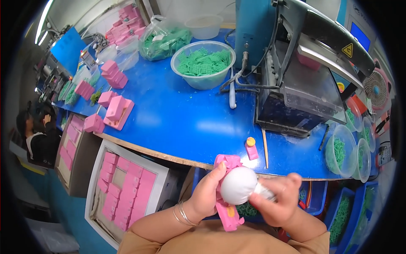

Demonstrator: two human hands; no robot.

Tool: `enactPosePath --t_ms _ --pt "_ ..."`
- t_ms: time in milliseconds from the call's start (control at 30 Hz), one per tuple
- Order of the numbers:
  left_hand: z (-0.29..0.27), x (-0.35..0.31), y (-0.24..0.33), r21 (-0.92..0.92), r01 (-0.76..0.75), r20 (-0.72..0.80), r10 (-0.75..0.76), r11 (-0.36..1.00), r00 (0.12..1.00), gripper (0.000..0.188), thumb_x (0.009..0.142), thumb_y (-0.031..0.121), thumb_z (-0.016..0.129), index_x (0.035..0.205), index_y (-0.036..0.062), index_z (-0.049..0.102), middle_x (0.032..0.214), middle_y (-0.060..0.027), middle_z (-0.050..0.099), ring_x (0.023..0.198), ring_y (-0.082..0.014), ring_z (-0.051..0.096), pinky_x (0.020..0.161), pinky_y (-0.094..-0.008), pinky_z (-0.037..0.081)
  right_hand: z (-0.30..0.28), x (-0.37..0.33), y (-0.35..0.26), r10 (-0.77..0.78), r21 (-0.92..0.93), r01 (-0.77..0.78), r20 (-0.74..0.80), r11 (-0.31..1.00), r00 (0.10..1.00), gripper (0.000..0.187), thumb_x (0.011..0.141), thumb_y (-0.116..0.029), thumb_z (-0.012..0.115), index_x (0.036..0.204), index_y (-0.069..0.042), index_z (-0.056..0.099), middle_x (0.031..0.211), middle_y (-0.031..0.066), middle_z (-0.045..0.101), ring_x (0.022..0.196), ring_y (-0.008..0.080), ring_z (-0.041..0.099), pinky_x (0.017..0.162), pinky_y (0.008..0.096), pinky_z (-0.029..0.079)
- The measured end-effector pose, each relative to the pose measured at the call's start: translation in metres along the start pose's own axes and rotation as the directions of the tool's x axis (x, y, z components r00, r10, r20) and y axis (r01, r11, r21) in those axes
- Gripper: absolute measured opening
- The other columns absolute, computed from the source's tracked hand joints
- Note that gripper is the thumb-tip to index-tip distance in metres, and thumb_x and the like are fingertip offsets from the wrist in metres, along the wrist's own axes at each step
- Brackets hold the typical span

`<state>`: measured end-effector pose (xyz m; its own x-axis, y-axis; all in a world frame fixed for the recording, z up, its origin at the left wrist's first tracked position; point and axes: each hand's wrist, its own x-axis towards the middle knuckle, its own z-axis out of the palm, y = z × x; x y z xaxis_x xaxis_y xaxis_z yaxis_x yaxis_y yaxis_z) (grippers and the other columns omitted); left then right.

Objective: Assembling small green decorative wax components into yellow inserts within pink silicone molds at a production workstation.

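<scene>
Close to my body, my left hand (206, 194) grips a pink rubbery mould (228, 215), whose lower part hangs down with a small yellow patch on it. My right hand (280, 202) is closed around the narrow neck of a white ball-shaped cloth bag (237, 185). The ball sits against the mould and covers its middle. Slight blur softens the right fingers. Past my hands, a small pink block with an orange-yellow top (251, 150) stands near the table edge, beside a thin wooden stick (265, 148).
On the blue table (169, 114) are a bowl (205, 81) of green mesh pieces, a bag (165, 40) of more, and several pink blocks (118, 110). A dark machine (296, 106) occupies the right. Boxed pink moulds (127, 190) lie at left; a person (38, 135) is farther off.
</scene>
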<state>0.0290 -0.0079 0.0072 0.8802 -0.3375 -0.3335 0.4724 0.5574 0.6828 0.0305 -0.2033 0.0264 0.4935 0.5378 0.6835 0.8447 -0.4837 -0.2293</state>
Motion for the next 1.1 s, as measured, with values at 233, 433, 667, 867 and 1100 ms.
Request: enactPosePath --t_ms 233,433,667,867,1100 --pt "-0.014 -0.003 -0.002 -0.222 0.069 0.264 -0.008 0.973 0.965 0.028 0.079 0.013 0.065 0.100 0.0034 0.049 0.080 -0.0041 0.050 0.072 -0.0128 0.048 0.072 -0.0323 0.043 -0.020 -0.018 0.037 0.338 -0.354 -0.391 -0.205 0.849 0.919 0.038 0.066 -0.002 0.066 0.103 -0.008 0.062 0.098 0.0122 0.059 0.085 0.0276 0.054 0.077 0.0399 0.037" --pt "-0.006 -0.004 -0.004 -0.026 0.091 0.347 -0.076 0.995 0.935 0.034 0.072 -0.001 0.065 0.101 0.0041 0.049 0.086 -0.0034 0.051 0.081 -0.0131 0.052 0.080 -0.0320 0.045 -0.020 0.009 0.011 0.245 -0.083 -0.243 0.017 0.967 0.969 0.046 0.068 -0.016 0.073 0.109 0.000 0.058 0.100 0.0137 0.059 0.087 0.0305 0.054 0.081 0.0400 0.040" --pt "0.007 -0.014 0.004 0.242 0.109 0.160 -0.151 0.964 0.976 0.042 0.079 0.002 0.060 0.119 0.0019 0.046 0.101 -0.0051 0.055 0.097 -0.0127 0.053 0.087 -0.0293 0.043 0.012 0.023 0.009 0.336 0.482 -0.401 0.218 0.779 0.916 0.036 0.067 -0.015 0.076 0.095 -0.001 0.059 0.083 0.0097 0.059 0.075 0.0249 0.054 0.068 0.0338 0.042" --pt "-0.005 -0.020 0.003 0.263 0.140 0.127 -0.178 0.955 0.976 0.048 0.083 -0.001 0.060 0.127 -0.0001 0.041 0.118 -0.0123 0.054 0.109 -0.0193 0.054 0.094 -0.0348 0.045 0.014 0.023 0.007 0.399 0.503 -0.483 0.273 0.716 0.875 0.031 0.074 -0.012 0.071 0.100 0.000 0.057 0.086 0.0103 0.059 0.075 0.0212 0.055 0.068 0.0311 0.044" --pt "-0.002 -0.022 0.007 0.258 0.167 0.174 -0.216 0.952 0.961 0.045 0.086 -0.004 0.055 0.128 -0.0031 0.038 0.120 -0.0153 0.053 0.111 -0.0233 0.054 0.094 -0.0403 0.046 0.016 0.017 0.000 0.515 0.770 -0.631 0.503 0.097 0.694 0.028 0.085 -0.006 0.060 0.110 0.003 0.054 0.102 0.0092 0.058 0.090 0.0127 0.056 0.075 0.0278 0.047"
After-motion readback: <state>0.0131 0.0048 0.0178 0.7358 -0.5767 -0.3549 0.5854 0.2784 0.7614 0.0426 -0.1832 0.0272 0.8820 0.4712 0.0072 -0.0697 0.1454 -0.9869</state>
